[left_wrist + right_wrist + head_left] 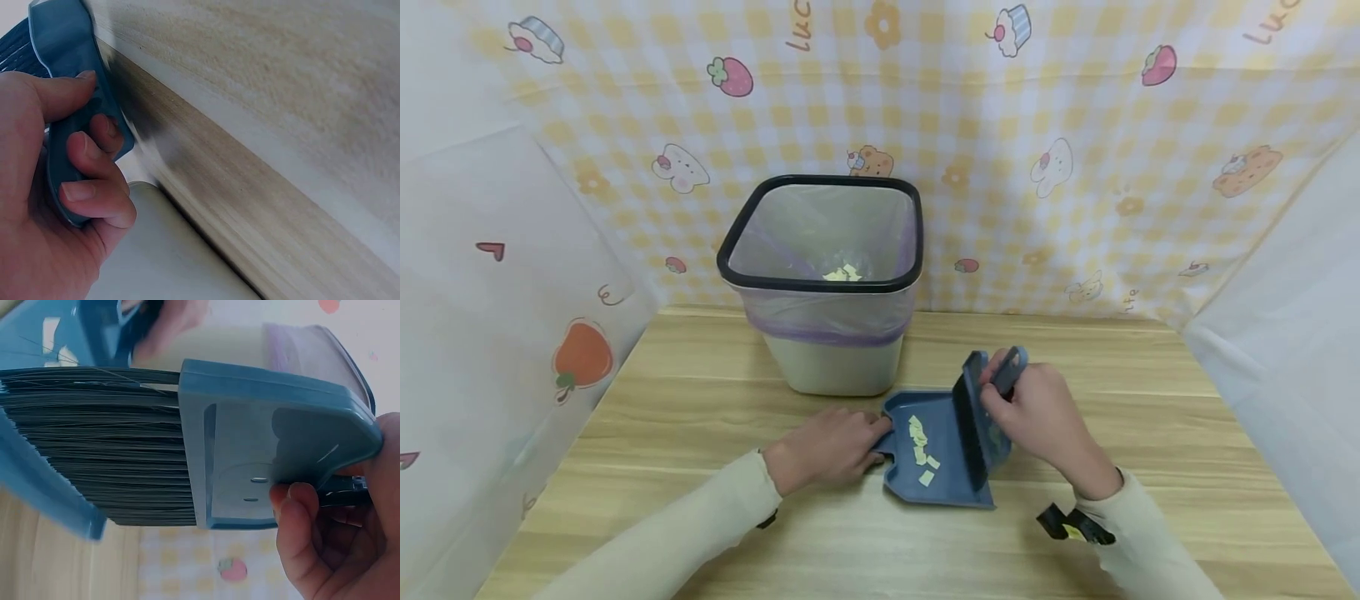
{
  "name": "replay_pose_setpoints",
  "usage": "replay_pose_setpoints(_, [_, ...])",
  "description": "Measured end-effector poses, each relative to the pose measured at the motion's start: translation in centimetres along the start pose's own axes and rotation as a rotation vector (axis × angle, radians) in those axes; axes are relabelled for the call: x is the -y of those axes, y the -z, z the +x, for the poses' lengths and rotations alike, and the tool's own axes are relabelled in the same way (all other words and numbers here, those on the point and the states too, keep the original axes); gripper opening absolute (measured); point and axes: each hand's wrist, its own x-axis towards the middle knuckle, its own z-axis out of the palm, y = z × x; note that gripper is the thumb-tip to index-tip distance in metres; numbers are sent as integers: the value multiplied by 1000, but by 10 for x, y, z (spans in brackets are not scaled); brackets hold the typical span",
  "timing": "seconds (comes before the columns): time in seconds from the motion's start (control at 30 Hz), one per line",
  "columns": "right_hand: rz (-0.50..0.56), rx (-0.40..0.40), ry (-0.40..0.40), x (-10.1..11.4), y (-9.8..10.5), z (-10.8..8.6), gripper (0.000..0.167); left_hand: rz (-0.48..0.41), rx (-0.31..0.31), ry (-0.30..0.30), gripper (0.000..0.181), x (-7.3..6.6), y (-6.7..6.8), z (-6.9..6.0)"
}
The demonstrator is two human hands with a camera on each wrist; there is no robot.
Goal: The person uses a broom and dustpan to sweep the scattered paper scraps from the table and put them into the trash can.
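A blue dustpan (936, 492) lies on the table with several pale yellow paper scraps (919, 446) near its handle side. My left hand (835, 446) grips its handle; in the left wrist view, thumb and curled fingers wrap the blue handle (65, 144). My right hand (1037, 412) holds a blue hand brush (992, 417) by its handle. Dark bristles (106, 450) point down at the pan's right part, and the brush stands almost upright there. Whether the bristle tips press on the pan, I cannot tell.
A pale bin (835, 367) with a black rim and a clear, purple-banded liner stands just behind the dustpan. More yellow scraps (842, 273) lie inside it. A patterned cloth (1000, 225) hangs behind the wooden table (1112, 367), with white sheets at both sides.
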Motion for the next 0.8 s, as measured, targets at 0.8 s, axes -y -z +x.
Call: replay_pose_setpoints(0.8, [-139,7,-107,-34,34,-33,14,-3,-18,-17,30,2,-2,0])
